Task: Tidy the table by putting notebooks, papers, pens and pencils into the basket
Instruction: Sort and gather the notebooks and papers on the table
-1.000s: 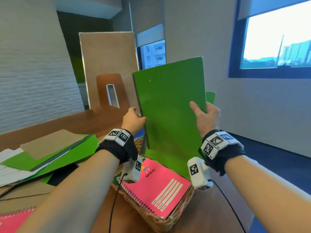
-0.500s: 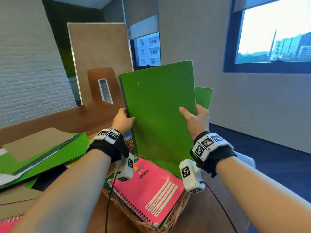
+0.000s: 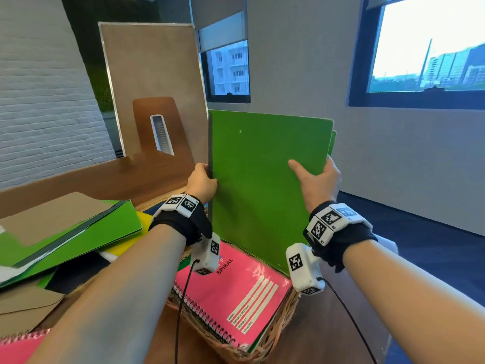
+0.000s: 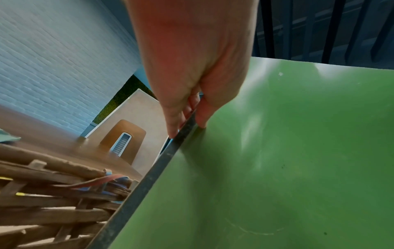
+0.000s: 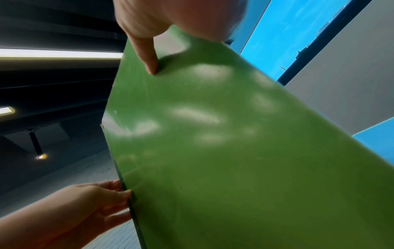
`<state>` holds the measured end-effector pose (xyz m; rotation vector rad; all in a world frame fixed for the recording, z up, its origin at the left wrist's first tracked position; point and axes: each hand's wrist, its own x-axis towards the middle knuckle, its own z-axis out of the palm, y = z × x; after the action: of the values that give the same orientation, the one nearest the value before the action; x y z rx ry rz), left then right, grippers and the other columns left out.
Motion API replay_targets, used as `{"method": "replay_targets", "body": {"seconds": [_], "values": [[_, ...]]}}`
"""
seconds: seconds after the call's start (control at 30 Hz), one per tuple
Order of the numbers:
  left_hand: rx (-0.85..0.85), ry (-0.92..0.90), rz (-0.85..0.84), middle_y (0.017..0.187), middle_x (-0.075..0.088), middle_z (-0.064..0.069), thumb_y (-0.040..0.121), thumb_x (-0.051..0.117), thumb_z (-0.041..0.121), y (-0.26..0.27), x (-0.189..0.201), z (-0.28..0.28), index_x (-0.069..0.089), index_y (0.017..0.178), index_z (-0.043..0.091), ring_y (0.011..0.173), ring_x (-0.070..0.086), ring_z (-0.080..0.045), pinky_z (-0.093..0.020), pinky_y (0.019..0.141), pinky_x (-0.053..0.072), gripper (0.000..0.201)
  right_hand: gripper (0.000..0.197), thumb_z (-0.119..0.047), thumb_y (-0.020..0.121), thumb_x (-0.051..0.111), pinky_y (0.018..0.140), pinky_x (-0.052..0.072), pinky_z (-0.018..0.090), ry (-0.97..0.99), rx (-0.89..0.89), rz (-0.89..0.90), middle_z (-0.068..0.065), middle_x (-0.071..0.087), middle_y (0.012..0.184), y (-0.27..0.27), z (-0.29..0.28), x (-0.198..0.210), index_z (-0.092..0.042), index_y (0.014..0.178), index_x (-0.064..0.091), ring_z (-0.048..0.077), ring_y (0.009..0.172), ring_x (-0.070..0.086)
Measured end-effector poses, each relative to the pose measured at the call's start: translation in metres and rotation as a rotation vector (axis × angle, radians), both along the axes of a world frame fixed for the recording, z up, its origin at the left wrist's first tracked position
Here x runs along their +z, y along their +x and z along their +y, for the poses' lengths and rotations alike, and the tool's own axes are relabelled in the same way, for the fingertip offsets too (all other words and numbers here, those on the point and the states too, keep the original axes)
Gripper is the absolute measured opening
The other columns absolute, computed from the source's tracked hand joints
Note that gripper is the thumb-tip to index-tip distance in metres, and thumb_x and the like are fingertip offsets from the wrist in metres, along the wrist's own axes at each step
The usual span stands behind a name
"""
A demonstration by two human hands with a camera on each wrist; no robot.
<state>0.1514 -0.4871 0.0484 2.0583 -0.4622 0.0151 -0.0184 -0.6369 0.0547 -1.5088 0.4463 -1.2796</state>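
Both hands hold a green notebook (image 3: 265, 185) upright over the wicker basket (image 3: 236, 345), its lower edge down among the basket's contents. The left hand (image 3: 200, 183) grips the dark spine at the book's 9 o'clock edge: thumb (image 4: 205, 114) on the front cover, fingers (image 4: 173, 124) curled behind. The right hand (image 3: 319, 179) pinches the 3 o'clock edge, thumb (image 5: 147, 57) flat on the cover; its other fingers are hidden behind the book, so whether they are spread cannot be told. A second green edge shows just behind the book's upper right corner. In the basket lies a pink spiral notebook (image 3: 236, 287), at 6 o'clock from the held book. On the wooden table (image 3: 110, 177), toward 9 o'clock from the basket, lies a stack of green folders (image 3: 99, 232) and brown envelopes (image 3: 26, 306); another pink notebook (image 3: 18, 348) shows at 7 o'clock
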Motion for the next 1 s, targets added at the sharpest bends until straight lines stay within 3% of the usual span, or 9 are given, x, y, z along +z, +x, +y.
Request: {"method": "replay_targets", "body": {"seconds": [0.13, 0.23, 0.43, 0.57, 0.67, 0.77, 0.83, 1.0], "values": [[0.005, 0.037, 0.015, 0.123, 0.056, -0.015, 0.091, 0.053, 0.002, 0.003, -0.007, 0.000, 0.045, 0.124, 0.007, 0.112, 0.054, -0.033, -0.046, 0.096, 0.047, 0.035, 0.031, -0.017, 0.079, 0.073, 0.083, 0.052, 0.022, -0.065, -0.078, 0.036, -0.011, 0.059, 0.086, 0.000, -0.002, 0.000, -0.009, 0.105, 0.057, 0.007, 0.080, 0.058], [0.017, 0.038, 0.010, 0.124, 0.056, -0.014, 0.090, 0.055, 0.001, 0.006, -0.013, 0.003, 0.045, 0.126, 0.008, 0.114, 0.053, -0.031, -0.043, 0.096, 0.047, 0.037, 0.023, -0.017, 0.079, 0.071, 0.084, 0.055, 0.033, -0.110, -0.087, 0.064, -0.009, 0.063, 0.087, 0.001, -0.003, -0.002, -0.013, 0.099, 0.058, 0.011, 0.080, 0.063], [0.060, -0.029, -0.082, 0.121, 0.059, -0.014, 0.089, 0.050, -0.005, 0.009, -0.001, 0.001, 0.050, 0.124, 0.005, 0.115, 0.054, -0.031, -0.042, 0.099, 0.044, 0.037, 0.023, -0.014, 0.081, 0.069, 0.079, 0.055, 0.031, -0.095, -0.107, 0.053, -0.014, 0.061, 0.080, 0.000, -0.007, -0.001, -0.013, 0.100, 0.057, 0.011, 0.075, 0.062], [0.016, 0.042, -0.084, 0.124, 0.058, -0.014, 0.090, 0.052, -0.002, 0.005, -0.003, -0.001, 0.049, 0.127, 0.006, 0.116, 0.054, -0.032, -0.040, 0.099, 0.045, 0.039, 0.037, -0.014, 0.077, 0.070, 0.077, 0.048, 0.023, -0.120, -0.216, 0.032, 0.002, 0.061, 0.100, -0.002, -0.012, 0.000, -0.008, 0.110, 0.053, 0.015, 0.084, 0.057], [-0.027, 0.123, -0.020, 0.128, 0.058, -0.014, 0.091, 0.056, 0.004, 0.000, -0.014, -0.001, 0.048, 0.130, 0.006, 0.115, 0.055, -0.031, -0.041, 0.097, 0.047, 0.040, 0.046, -0.011, 0.075, 0.070, 0.078, 0.038, 0.014, -0.162, -0.299, 0.044, 0.003, 0.050, 0.106, -0.002, -0.019, 0.001, -0.004, 0.116, 0.051, 0.014, 0.088, 0.049], [-0.072, 0.154, 0.001, 0.129, 0.057, -0.014, 0.091, 0.058, 0.007, -0.006, -0.020, -0.001, 0.049, 0.131, 0.004, 0.115, 0.056, -0.030, -0.037, 0.096, 0.046, 0.040, 0.049, -0.012, 0.074, 0.071, 0.092, 0.043, 0.028, -0.162, -0.343, 0.093, 0.007, 0.050, 0.117, -0.002, -0.024, 0.002, -0.007, 0.119, 0.052, 0.021, 0.102, 0.052], [-0.083, 0.152, 0.003, 0.129, 0.058, -0.013, 0.091, 0.058, 0.006, -0.008, -0.020, 0.000, 0.051, 0.130, 0.004, 0.116, 0.055, -0.029, -0.032, 0.093, 0.044, 0.040, 0.051, -0.011, 0.074, 0.071, 0.096, 0.042, 0.031, -0.150, -0.331, 0.099, 0.008, 0.049, 0.121, -0.003, -0.025, 0.003, -0.008, 0.121, 0.051, 0.021, 0.107, 0.052], [-0.071, 0.202, 0.031, 0.125, 0.058, -0.015, 0.088, 0.062, 0.009, -0.006, -0.020, 0.004, 0.052, 0.127, 0.004, 0.113, 0.055, -0.030, -0.037, 0.095, 0.046, 0.040, 0.061, -0.004, 0.074, 0.068, 0.090, 0.036, 0.014, -0.126, -0.294, 0.065, 0.009, 0.044, 0.128, -0.003, -0.021, 0.005, -0.012, 0.129, 0.044, 0.012, 0.103, 0.048]]}}
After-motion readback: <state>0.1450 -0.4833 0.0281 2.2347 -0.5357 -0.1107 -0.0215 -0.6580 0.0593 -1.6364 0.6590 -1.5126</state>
